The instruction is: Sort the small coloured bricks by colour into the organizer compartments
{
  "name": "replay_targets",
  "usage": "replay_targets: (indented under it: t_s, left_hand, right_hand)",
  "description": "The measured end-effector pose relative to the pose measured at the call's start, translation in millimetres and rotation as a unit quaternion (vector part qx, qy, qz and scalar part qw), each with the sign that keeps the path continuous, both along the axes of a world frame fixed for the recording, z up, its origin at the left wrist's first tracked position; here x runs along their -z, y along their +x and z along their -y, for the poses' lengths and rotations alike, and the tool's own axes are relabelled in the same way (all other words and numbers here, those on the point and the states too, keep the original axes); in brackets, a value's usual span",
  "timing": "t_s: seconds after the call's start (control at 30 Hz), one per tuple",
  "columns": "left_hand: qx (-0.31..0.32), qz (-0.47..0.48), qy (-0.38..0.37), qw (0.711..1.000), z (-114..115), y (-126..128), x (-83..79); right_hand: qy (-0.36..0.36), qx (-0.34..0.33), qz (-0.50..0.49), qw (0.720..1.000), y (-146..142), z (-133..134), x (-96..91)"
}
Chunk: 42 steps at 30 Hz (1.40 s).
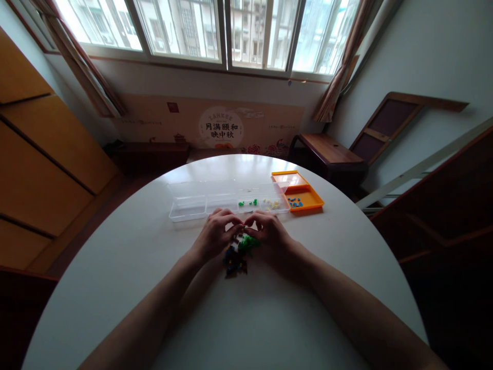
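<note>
Green bricks (246, 243) pinched between curled left hand (214, 232) and right hand (269, 234).

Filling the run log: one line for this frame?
left hand: on small brick build | right hand: on same build | behind: clear tray, orange tray | surface: white table

Left hand (216, 234) and right hand (269, 235) meet fingertip to fingertip over a small brick pile (238, 254) on the white round table (134, 257).

Bright windows (227, 31), curtains (339, 77), white round table (134, 267), perhaps wooden cabinets (34, 154)
</note>
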State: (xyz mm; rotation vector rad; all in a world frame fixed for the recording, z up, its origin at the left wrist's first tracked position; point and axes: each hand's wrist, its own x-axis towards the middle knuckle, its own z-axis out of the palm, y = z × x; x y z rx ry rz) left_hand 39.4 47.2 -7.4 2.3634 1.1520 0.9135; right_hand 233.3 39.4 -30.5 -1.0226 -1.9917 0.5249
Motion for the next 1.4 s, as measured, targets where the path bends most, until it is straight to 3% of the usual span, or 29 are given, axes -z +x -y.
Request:
replay_targets:
  t_s: [0.2, 0.37, 0.53, 0.67, 0.83, 0.97, 1.13, 1.3, 1.4]
  left_hand:
    - [-0.028, -0.016, 0.006, 0.999, -0.9, -1.1, -0.8]
    - [-0.047, -0.037, 0.026, 0.998, -1.5, -6.0, -6.0]
    - [0.009, -0.063, 0.025, 0.998, 0.3, -11.7, -4.2]
    - [0.041, -0.111, 0.043, 0.992, 3.0, -10.7, 2.9]
    - [0.046, -0.179, 0.09, 0.979, 8.6, -4.9, 2.4]
    - [0.053, -0.204, 0.085, 0.974, 10.6, -3.2, -2.2]
    - [0.056, -0.199, 0.102, 0.973, 10.8, -3.3, -3.7]
    - [0.056, -0.185, 0.114, 0.975, 9.3, -2.2, -1.4]
    - [0.032, -0.14, 0.12, 0.982, 6.4, -1.5, -0.6]
  right_hand:
    - [0.002, 0.008, 0.024, 1.0, -1.9, -1.4, -0.9]
    - [0.022, 0.075, 0.044, 0.996, 4.2, -7.5, -6.4]
    - [0.045, 0.165, 0.031, 0.985, 12.3, -18.6, -11.4]
    - [0.047, 0.198, 0.051, 0.978, 12.3, -27.5, -11.4]
    - [0.029, 0.209, 0.021, 0.977, 7.5, -41.1, -10.7]
    - [0.019, 0.223, -0.013, 0.975, 6.9, -44.6, -7.4]
    - [0.031, 0.22, -0.026, 0.975, 8.3, -32.5, -5.4]
    - [0.087, 0.215, -0.039, 0.972, 4.9, -17.2, -19.5]
    - [0.055, 0.193, -0.077, 0.977, 2.2, -13.2, -22.7]
